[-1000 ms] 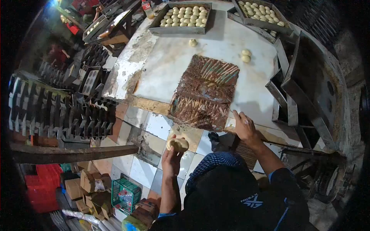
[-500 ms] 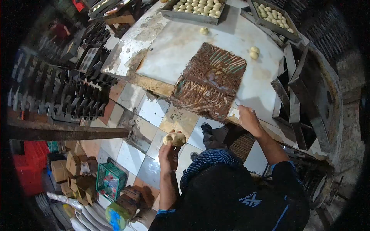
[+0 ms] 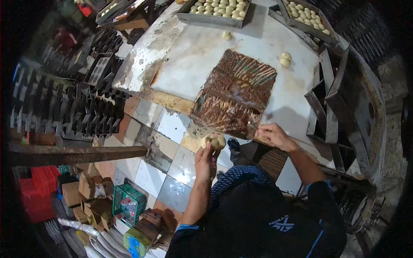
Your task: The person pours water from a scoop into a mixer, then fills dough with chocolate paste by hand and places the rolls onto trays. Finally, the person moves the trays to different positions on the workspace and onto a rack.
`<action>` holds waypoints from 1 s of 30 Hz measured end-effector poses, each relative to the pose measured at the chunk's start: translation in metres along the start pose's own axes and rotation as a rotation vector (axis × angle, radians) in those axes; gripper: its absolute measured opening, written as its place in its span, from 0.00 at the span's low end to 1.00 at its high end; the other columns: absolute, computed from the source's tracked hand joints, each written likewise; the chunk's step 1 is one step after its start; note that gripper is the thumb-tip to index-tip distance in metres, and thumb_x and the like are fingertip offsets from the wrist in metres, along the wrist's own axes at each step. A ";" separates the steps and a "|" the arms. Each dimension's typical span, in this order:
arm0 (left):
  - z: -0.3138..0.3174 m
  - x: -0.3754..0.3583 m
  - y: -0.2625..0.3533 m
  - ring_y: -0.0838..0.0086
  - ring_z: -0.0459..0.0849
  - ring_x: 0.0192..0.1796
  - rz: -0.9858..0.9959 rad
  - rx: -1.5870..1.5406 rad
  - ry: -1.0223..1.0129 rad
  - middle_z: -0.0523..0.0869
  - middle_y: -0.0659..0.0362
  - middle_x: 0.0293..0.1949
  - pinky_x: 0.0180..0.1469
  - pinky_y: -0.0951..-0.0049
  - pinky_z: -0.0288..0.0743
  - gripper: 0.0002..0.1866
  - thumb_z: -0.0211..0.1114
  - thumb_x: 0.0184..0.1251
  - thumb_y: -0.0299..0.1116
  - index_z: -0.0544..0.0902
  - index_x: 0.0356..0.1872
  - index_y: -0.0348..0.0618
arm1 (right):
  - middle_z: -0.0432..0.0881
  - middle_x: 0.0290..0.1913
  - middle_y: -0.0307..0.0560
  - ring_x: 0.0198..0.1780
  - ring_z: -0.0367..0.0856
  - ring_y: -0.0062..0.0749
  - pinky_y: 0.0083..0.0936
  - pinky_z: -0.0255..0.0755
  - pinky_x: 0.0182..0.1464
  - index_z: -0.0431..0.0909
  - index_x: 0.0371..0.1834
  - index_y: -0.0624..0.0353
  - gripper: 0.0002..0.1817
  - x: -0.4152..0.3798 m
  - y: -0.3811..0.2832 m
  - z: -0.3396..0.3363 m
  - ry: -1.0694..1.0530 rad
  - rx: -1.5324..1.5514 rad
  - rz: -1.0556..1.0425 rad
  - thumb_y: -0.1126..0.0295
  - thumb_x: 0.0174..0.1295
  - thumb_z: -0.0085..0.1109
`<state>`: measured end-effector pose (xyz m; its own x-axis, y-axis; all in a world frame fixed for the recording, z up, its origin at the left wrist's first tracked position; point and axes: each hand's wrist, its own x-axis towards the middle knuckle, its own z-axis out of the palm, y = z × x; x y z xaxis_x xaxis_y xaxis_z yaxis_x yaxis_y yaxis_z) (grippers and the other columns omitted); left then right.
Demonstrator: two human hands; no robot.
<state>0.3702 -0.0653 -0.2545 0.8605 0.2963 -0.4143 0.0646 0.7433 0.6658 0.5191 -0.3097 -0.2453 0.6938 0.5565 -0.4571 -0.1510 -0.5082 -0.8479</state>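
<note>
My left hand (image 3: pixel 207 162) is closed around a pale piece of dough (image 3: pixel 214 141), held up before the table's front edge. The dough looks flattened, with a hollow in its top. My right hand (image 3: pixel 274 136) grips a small metal spoon-like tool (image 3: pixel 252 126); its exact shape is hard to make out. The tool's tip is at the lower right corner of a slab of brown, chocolate-like paste (image 3: pixel 234 92), which has pale and green streaks. Beyond the slab, a dough ball (image 3: pixel 226 35) rests on the white tabletop (image 3: pixel 185 60), and more dough balls (image 3: pixel 285 59) touch each other at the right.
Metal trays of dough balls stand at the back (image 3: pixel 206 19) and back right (image 3: pixel 297 21). Empty metal pans (image 3: pixel 331 107) are stacked at the table's right. A beam (image 3: pixel 77 155) juts in from the left, above crates (image 3: pixel 129 204) and cardboard boxes (image 3: pixel 71 193).
My left hand has moved right and up with the dough, closer to the table. My right hand has shifted slightly, bringing the tool's tip to the paste.
</note>
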 end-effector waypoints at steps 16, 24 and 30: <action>0.077 0.055 -0.002 0.65 0.78 0.57 -0.072 0.018 0.000 0.78 0.53 0.57 0.59 0.67 0.73 0.24 0.53 0.74 0.44 0.71 0.62 0.39 | 0.76 0.39 0.54 0.43 0.78 0.46 0.37 0.74 0.48 0.78 0.51 0.69 0.25 0.005 0.050 0.000 0.663 -0.814 -0.597 0.68 0.49 0.68; 0.112 0.032 -0.012 0.62 0.64 0.69 0.532 0.757 -0.315 0.60 0.46 0.69 0.69 0.64 0.58 0.39 0.53 0.73 0.36 0.41 0.74 0.34 | 0.75 0.49 0.55 0.41 0.83 0.38 0.28 0.79 0.42 0.80 0.45 0.70 0.16 -0.008 -0.113 0.043 0.590 -0.019 -0.683 0.68 0.59 0.65; 0.093 -0.032 0.040 0.62 0.65 0.70 0.731 0.347 -0.286 0.64 0.45 0.69 0.70 0.61 0.59 0.36 0.54 0.74 0.35 0.45 0.74 0.32 | 0.79 0.42 0.50 0.40 0.82 0.39 0.30 0.75 0.39 0.80 0.39 0.65 0.09 -0.040 -0.155 0.079 0.781 -0.342 -1.160 0.76 0.55 0.64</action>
<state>0.3924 -0.1003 -0.1571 0.8374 0.4323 0.3346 -0.4455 0.1851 0.8759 0.4594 -0.2014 -0.1163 0.5239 0.3187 0.7899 0.8515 -0.2193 -0.4762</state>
